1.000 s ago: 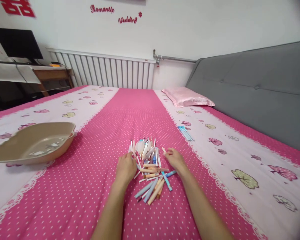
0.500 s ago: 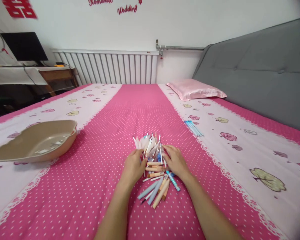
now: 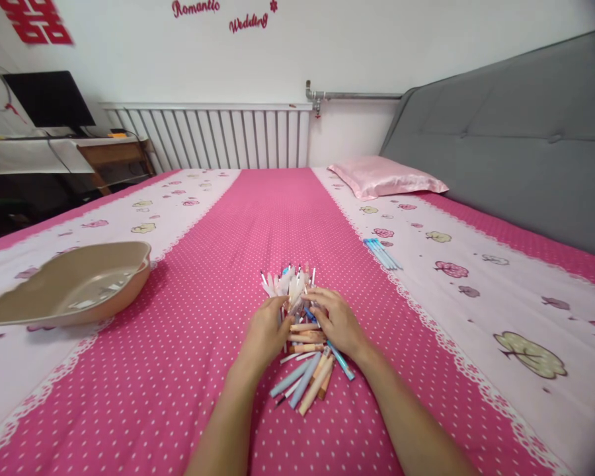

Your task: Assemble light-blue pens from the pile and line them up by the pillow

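Observation:
A heap of pens and pen caps (image 3: pixel 300 357) in white, orange and light blue lies on the pink dotted bedspread (image 3: pixel 188 370). My left hand (image 3: pixel 264 332) rests on the heap's left side with its fingers curled onto the pens. On the right side, my right hand (image 3: pixel 335 320) reaches over the heap, its fingers bent down among the pens. What the fingertips pinch is hidden in the pile. Both forearms run in from the bottom edge.
A tan shallow dish (image 3: pixel 72 283) sits on the bed to the left. A small bunch of light blue pens (image 3: pixel 381 254) lies to the right of the heap. A pink pillow (image 3: pixel 387 177) and a grey headboard (image 3: pixel 515 132) stand at the right; a radiator (image 3: pixel 218 137) is beyond.
Both hands have closed in on the heap from its sides; the right hand moved left onto the pens. The view has shifted slightly.

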Demonstrator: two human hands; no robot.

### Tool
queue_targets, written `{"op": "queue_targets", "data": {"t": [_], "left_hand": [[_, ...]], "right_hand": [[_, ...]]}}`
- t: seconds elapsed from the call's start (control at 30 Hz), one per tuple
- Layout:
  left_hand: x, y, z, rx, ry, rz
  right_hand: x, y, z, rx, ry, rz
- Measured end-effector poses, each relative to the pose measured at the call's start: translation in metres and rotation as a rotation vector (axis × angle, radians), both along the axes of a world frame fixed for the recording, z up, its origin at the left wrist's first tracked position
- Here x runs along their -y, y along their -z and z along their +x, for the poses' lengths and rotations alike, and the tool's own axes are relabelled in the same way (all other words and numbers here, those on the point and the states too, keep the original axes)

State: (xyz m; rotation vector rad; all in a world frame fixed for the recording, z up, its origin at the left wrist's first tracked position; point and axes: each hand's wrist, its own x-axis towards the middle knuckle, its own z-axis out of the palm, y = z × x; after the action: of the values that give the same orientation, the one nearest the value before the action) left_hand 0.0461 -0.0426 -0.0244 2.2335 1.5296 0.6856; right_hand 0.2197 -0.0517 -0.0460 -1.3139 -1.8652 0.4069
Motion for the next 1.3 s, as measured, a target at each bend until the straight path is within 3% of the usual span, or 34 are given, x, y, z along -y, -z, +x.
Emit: {"op": "queue_targets", "data": {"t": [0.27,0.4,0.53,0.77,0.93,1.1,1.3], "left_hand": [[0.001,-0.001,-0.001,0.002,-0.08,-0.008],[0.001,-0.001,0.0,0.039,-0.05,0.006],[-0.004,0.004,-0.003,0.105,-0.035,0.059],[-0.03,0.022,-0.021,0.019,-0.256,0.24],[-0.05,0.03,-0.021,-0.027,-0.196,0.236],[-0.053,0.029,-0.018,-0.033,-0.112,0.218],[-0.05,0.023,-0.02,0.059,-0.179,0.192]], "right_hand": [[0.004,-0.005,-0.003,0.024,-0.056,0.014],[0.005,-0.002,-0.006,0.173,-0.084,0.022],[0.006,-0.002,-0.007,0.183,-0.095,0.006],[0.003,-0.002,-0.005,0.045,-0.079,0.028],[0.001,-0.002,-0.003,-0.016,-0.044,0.025],[0.0,-0.001,-0.003,-0.019,-0.014,0.024],[0.0,-0.001,0.0,-0.023,0.127,-0.023]]}}
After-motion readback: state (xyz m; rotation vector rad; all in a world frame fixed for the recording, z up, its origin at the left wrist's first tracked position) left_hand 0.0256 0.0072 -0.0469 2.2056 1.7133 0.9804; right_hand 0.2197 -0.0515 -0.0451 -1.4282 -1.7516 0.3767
